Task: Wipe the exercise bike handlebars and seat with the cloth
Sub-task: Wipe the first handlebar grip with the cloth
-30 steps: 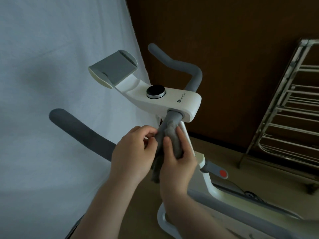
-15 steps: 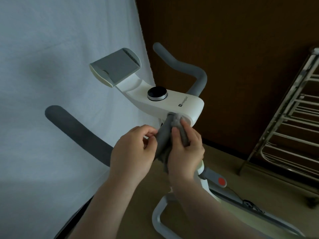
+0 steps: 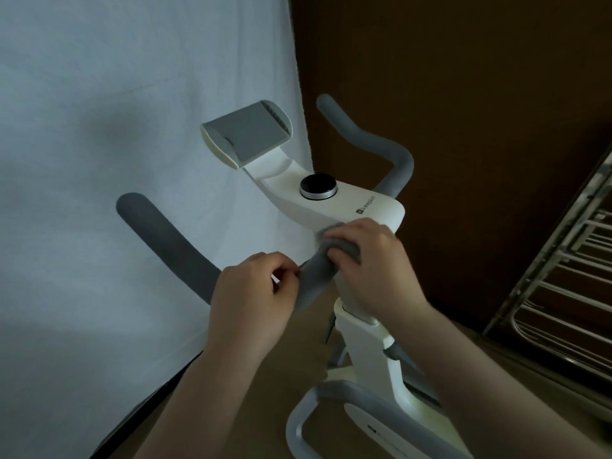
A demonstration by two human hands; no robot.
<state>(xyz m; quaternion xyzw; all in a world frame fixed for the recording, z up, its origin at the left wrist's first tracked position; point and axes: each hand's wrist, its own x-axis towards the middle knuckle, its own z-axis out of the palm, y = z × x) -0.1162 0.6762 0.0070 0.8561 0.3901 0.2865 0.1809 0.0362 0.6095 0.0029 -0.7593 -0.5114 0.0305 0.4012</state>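
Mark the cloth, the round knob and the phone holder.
cloth point(image 3: 313, 279), head view, hanging grey fold
round knob point(image 3: 318, 185), head view, black top face
phone holder point(image 3: 246, 135), head view, grey tray surface

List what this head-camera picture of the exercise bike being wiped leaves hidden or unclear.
- Seat: nowhere in the head view, so its state is unknown.
- Stem under the console: covered by the right hand and the grey cloth.
- Left hand: its fingertips curl at the cloth's edge; whether they pinch it is unclear.
- Near handlebar: its inner end is behind the left hand.
- Drying rack: cut off by the right edge.

White sheet, brown wall, metal rack
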